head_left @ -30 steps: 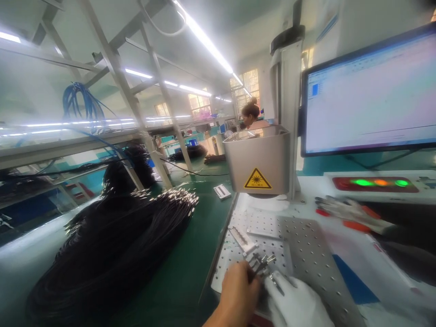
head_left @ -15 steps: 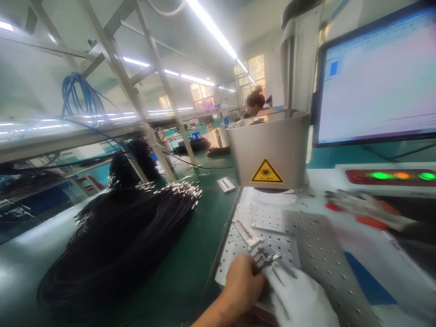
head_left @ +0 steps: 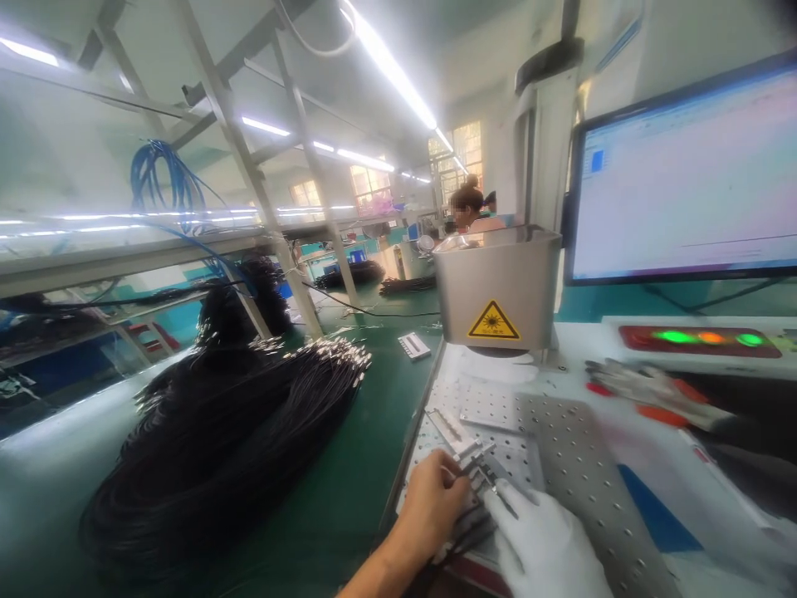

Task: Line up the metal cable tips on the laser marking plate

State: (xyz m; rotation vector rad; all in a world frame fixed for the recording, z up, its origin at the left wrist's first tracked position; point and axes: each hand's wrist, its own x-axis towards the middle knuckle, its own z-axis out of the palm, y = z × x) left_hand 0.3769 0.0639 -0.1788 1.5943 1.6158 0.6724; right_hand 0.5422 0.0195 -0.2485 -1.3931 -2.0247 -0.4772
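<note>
On the left, a big heap of black cables (head_left: 217,448) lies on the green counter (head_left: 349,498), their bright metal tips bristling along the upper edge. The heap looks heavy as a whole, yet each cable should be light, limp and springy, best held close behind its stiff metal end rather than along the slack cord.

Near the bottom middle, the bare left hand (head_left: 429,511) rests at the edge of a perforated metal plate (head_left: 573,465). Its fingers are pressed together, pinching a small bunch of cable ends (head_left: 479,475) that lie flat on the plate just in front of the hand, the black cords trailing back beneath the palm. The metal tips are small, hard and smooth, likely slippery, so a firm pinch on the cords just behind them seems the surest hold.

Touching the same bunch from the other side, the right hand (head_left: 541,548), in a white glove, lies with its fingers stretched forward and close together; whether they grip anything cannot be told.

Farther back on the plate lies a thin metal strip (head_left: 452,430). Above it hangs a grey metal box (head_left: 498,286) bearing a yellow warning sign. To the right lie a spare glove (head_left: 653,392) and a lit monitor (head_left: 685,178).
</note>
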